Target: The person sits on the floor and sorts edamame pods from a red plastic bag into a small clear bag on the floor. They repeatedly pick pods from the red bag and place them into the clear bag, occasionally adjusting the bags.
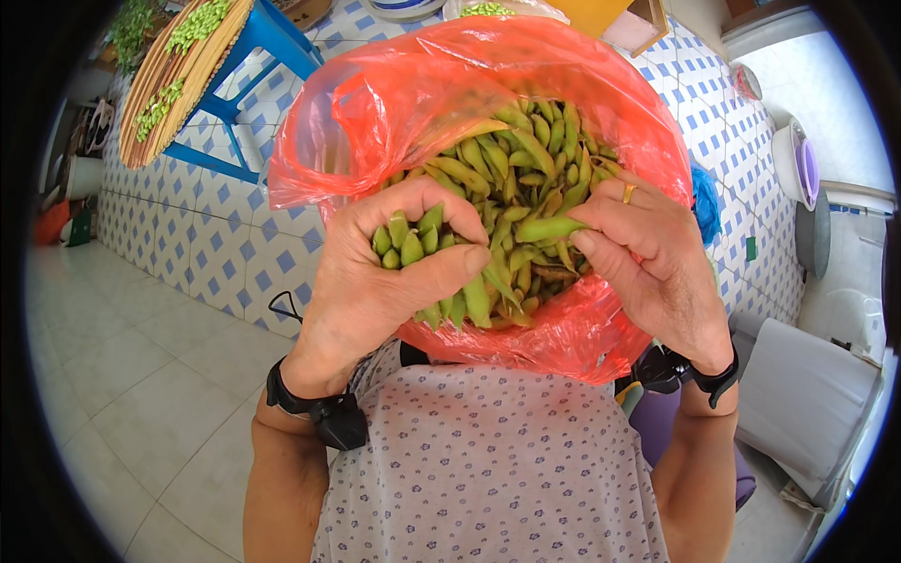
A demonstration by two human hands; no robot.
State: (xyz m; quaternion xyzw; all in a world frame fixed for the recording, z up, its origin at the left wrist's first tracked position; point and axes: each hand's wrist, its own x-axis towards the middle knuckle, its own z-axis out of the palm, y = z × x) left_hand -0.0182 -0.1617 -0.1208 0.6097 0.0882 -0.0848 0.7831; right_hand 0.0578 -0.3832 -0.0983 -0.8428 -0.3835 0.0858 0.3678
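A red plastic bag [493, 56] lies open in front of me, filled with soybean pods [521, 151], some green and some browned. Over its left side, my left hand [380, 253] curls around a bunch of green pods [412, 243], their tips showing through the ring of thumb and forefinger and below the thumb. My right hand [654, 267] is over the bag's right side. Its thumb and forefinger pinch the end of a single green pod [549, 228], which points left toward the bunch. A gold ring is on a finger of that hand.
At upper left, a round woven tray [151, 91] with two heaps of shelled green beans [197, 27] rests on a blue plastic stool [232, 105]. More shelled beans [487, 9] sit beyond the bag. A blue plastic bag [706, 204] and a grey-white bin [802, 401] are at right.
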